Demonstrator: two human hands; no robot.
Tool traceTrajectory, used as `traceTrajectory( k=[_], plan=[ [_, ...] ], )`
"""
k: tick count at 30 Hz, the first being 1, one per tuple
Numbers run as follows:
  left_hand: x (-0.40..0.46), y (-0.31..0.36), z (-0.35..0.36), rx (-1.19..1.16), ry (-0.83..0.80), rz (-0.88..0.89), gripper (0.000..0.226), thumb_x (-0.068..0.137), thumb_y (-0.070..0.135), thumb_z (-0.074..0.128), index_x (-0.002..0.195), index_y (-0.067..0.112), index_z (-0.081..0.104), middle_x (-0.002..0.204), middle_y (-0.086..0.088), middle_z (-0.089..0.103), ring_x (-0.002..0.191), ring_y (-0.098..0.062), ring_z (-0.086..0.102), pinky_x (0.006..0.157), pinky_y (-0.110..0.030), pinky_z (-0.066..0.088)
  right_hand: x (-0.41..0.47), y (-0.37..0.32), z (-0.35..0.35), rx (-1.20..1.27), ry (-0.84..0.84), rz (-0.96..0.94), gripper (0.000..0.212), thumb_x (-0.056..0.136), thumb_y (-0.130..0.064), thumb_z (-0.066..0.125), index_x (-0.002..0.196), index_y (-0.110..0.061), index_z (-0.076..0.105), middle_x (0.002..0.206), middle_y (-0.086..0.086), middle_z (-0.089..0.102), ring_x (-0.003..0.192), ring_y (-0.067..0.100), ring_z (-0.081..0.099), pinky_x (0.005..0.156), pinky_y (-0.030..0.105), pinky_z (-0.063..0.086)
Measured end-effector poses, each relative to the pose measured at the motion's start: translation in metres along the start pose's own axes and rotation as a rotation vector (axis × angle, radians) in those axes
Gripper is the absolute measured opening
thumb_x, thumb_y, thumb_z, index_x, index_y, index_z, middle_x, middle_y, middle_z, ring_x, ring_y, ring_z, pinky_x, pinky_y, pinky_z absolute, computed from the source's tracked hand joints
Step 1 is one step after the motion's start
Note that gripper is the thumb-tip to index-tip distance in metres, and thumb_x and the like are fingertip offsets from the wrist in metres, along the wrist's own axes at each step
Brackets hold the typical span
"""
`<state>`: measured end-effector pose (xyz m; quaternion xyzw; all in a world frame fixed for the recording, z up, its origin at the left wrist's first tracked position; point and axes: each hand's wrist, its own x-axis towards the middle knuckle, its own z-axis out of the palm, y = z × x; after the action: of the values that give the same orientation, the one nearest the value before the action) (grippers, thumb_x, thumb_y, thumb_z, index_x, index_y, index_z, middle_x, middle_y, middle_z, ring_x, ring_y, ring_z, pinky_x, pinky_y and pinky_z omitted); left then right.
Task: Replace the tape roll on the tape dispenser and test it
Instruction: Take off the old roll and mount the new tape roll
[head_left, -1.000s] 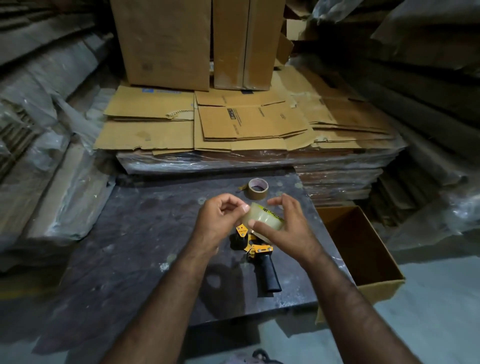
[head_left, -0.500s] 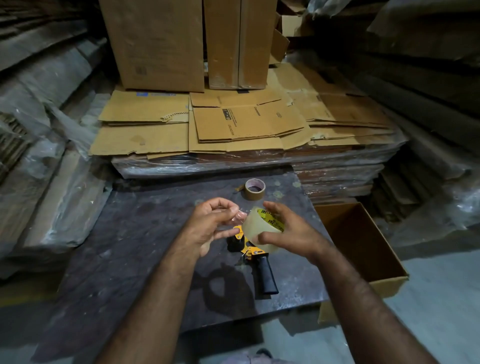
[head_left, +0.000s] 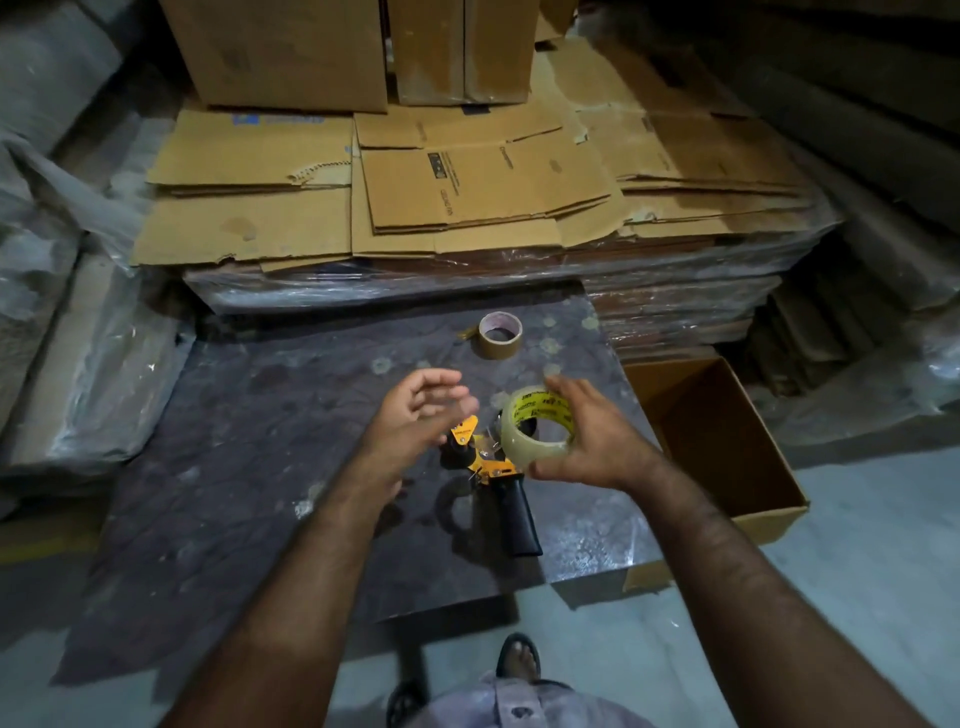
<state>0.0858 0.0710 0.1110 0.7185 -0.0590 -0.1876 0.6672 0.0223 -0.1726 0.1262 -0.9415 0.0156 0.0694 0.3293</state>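
My right hand (head_left: 597, 441) grips a clear tape roll (head_left: 535, 428) with a yellow printed core, held just above the dispenser. The tape dispenser (head_left: 498, 478), yellow and black with a black handle pointing toward me, lies on the dark table (head_left: 249, 467). My left hand (head_left: 415, 415) hovers to the left of the roll, fingers spread, holding nothing, and it covers part of the dispenser's front. A brown tape roll (head_left: 500, 333), nearly used up, lies flat farther back on the table.
An open cardboard box (head_left: 727, 441) stands on the floor at the table's right edge. Flattened cartons wrapped in plastic (head_left: 467, 208) are stacked behind the table, with upright boxes (head_left: 291, 52) on top. My sandalled foot (head_left: 517, 657) shows below the table's near edge.
My left hand has let go of the clear roll's edge and opened, moving left. My right hand has shifted the roll to the right. The camera has moved closer.
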Motion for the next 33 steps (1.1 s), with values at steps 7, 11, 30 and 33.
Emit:
traceTrajectory(
  k=[7,11,30,33],
  plan=[
    [0.042,-0.045,0.023,0.827,-0.070,0.081,0.111,0.046,0.082,0.072,0.143,0.038,0.043,0.143,0.011,0.055,0.134,-0.018,0.047,0.107,-0.054,0.040,0.058,0.037,0.025,-0.049,-0.062,-0.199,0.110,0.054,-0.040,0.092,0.149,-0.023,0.038,0.143,0.004,0.039,0.129,0.021,0.047,0.106,0.030,0.044],
    [0.059,-0.058,0.040,0.922,0.021,0.038,0.088,0.060,0.066,0.077,0.137,0.036,0.050,0.138,0.009,0.059,0.133,-0.019,0.044,0.103,-0.053,0.035,0.092,0.056,0.039,-0.089,-0.106,-0.232,0.115,0.055,-0.029,0.095,0.153,-0.026,0.035,0.140,0.010,0.042,0.124,0.024,0.050,0.100,0.026,0.042],
    [0.093,-0.096,0.070,0.886,-0.001,-0.162,0.083,0.081,0.056,0.072,0.151,0.038,0.033,0.161,-0.005,0.038,0.154,-0.020,0.022,0.115,-0.054,0.022,0.118,0.116,0.081,0.046,-0.136,-0.140,0.120,0.064,-0.048,0.083,0.159,-0.013,0.019,0.145,0.014,0.039,0.131,0.027,0.047,0.106,0.040,0.046],
    [0.099,-0.101,0.069,0.807,-0.021,-0.181,0.083,0.081,0.052,0.073,0.152,0.032,0.035,0.157,-0.008,0.043,0.153,-0.026,0.025,0.115,-0.058,0.029,0.123,0.121,0.080,0.017,-0.172,-0.131,0.125,0.067,-0.030,0.091,0.161,-0.013,0.011,0.146,0.017,0.038,0.133,0.031,0.045,0.107,0.043,0.046]
  ],
)
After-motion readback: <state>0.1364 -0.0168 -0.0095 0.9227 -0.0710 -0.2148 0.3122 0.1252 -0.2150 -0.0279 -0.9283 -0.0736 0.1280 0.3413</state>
